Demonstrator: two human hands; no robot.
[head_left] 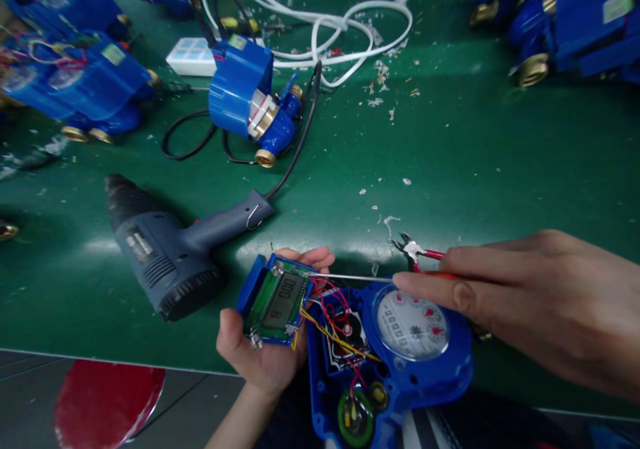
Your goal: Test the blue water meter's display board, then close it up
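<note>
1 heat gun point(165, 252) lies at left. Near centre, the left hand point(273, 369) cradles the LCD circuit board point(281, 299), best held steady with its wires point(333, 329) slack beside the water meter point(420, 379). The right hand point(525, 302) grips a screwdriver point(355, 278), tip at the board's far-right corner; light pressure suits.

Two hands point(530, 302). One held screwdriver point(357, 278), one circuit board point(285, 299), one opened blue meter point(435, 372). One heat gun point(163, 249), one pair of cutters point(411, 249), one power strip point(191, 57), one red stool point(105, 402). Several other meters point(240, 89); overlapping, exact count unclear.
</note>
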